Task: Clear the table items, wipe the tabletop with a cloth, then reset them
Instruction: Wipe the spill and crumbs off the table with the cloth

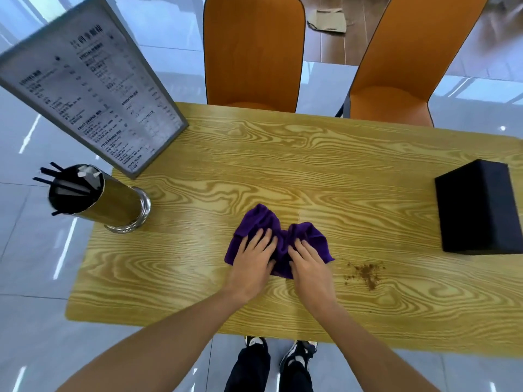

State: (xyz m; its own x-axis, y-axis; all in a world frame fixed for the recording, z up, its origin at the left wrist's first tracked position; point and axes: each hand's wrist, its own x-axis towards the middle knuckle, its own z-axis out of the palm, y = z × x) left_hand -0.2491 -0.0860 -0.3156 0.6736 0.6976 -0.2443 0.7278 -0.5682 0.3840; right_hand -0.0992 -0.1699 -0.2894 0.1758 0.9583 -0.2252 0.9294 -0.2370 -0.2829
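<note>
A crumpled purple cloth (261, 219) lies near the middle of the wooden table (283, 154). My left hand (253, 257) rests flat on its left part, fingers spread. My right hand (307, 260) lies on its right part, fingertips pressing into the bunched fabric. A patch of brown crumbs (366, 274) sits on the tabletop just right of the cloth. A framed menu stand (90, 89) stands at the table's far left corner, a metal straw holder (113, 199) with black straws at the left edge, and a black box (481, 207) at the right.
Two orange chairs (252, 52) (410, 66) are pushed against the table's far side. My legs and shoes (271, 360) show below the near edge. Glossy tiled floor surrounds the table; a piece of cardboard (328, 21) lies on it beyond the chairs.
</note>
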